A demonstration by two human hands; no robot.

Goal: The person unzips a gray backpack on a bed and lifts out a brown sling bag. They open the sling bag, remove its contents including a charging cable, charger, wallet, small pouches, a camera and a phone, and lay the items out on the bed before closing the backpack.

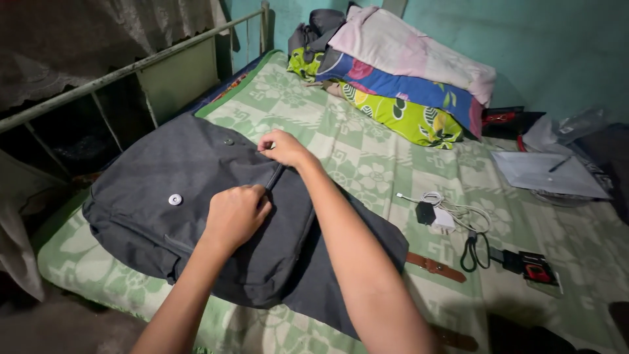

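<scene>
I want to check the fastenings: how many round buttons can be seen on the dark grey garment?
2. One silver button lies left of the left hand; one darker button sits near the top edge, left of the right hand. Folds may hide others.

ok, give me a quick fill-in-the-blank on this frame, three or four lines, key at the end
1. Both hands grip a dark strap on a ____ fabric bag.
2. The bag lies on a bed with a ____ and white patterned cover.
3. The right hand is ____ from the camera than the left hand.
4. A brown ____ lies right of the bag.

Missing words: grey; green; farther; belt
</scene>
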